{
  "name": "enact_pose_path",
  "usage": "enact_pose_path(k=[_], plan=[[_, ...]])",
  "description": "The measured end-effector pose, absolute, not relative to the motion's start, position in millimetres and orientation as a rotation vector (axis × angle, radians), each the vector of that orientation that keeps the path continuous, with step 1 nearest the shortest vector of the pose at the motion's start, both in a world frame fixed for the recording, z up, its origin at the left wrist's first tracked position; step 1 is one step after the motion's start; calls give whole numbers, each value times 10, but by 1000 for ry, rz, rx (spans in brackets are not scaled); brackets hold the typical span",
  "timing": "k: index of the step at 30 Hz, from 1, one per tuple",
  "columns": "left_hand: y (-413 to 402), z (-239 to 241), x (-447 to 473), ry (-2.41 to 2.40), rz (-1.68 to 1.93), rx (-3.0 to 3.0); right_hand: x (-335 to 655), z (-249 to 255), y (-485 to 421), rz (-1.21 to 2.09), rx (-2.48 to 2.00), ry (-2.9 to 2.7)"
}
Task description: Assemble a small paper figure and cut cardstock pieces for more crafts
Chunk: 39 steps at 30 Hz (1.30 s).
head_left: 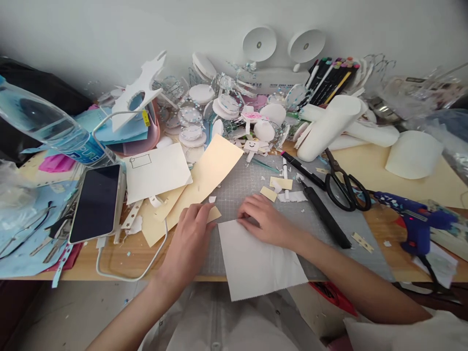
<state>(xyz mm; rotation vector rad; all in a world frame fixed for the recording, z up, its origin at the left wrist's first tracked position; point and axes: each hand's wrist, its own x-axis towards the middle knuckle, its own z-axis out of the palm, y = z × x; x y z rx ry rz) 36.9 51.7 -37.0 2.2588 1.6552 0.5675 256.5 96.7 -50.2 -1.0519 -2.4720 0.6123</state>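
My left hand (193,229) rests near the front of the grey cutting mat (234,190), fingers curled and thumb against a small cream card piece (215,213). The fingers cover part of that piece. To its right lies a white sheet of paper (261,265), its lower part hanging past the table's front edge. My right hand (265,219) is over the sheet's top edge, thumb and fingertips closed at the paper. A long cream card strip (212,168) lies just beyond my left hand. Small cream card rectangles (281,183) and paper scraps lie beyond my right hand.
On the right are black scissors (345,187), a black pen-shaped tool (325,214) and a blue glue gun (417,219) with a red light. A phone (97,202), its white cable (146,275) and a tilted water bottle (54,126) are left. White foam pieces (201,92) crowd the back.
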Motion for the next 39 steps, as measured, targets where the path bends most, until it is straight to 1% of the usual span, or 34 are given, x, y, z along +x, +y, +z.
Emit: enact_pose_path(k=[5, 13, 16, 19, 22, 24, 28, 32, 34, 39], plan=[[579, -354, 373, 1665, 500, 2206, 2634, -563, 985, 658, -1034, -2409], [863, -244, 307, 1649, 250, 2009, 2612, -560, 1001, 695, -1033, -2398], [886, -179, 287, 1592, 211, 2038, 2622, -558, 1002, 698, -1043, -2394], [811, -92, 288, 1449, 294, 2126, 2639, -528, 994, 676, -995, -2329], [687, -11, 359, 1340, 390, 2086, 2647, -471, 958, 663, -851, -2174], [617, 11, 446, 1280, 411, 2050, 2640, -443, 917, 756, -768, -2095], [550, -52, 595, 1238, 512, 2054, 2616, -454, 841, 1043, -691, -2049], [487, -207, 537, 1308, 667, 2118, 2605, -484, 826, 1173, -737, -1990], [425, -294, 456, 1324, 697, 2202, 2598, -489, 838, 1151, -811, -2002], [256, -450, 347, 1348, 619, 2443, 2565, -524, 863, 1066, -946, -2031]])
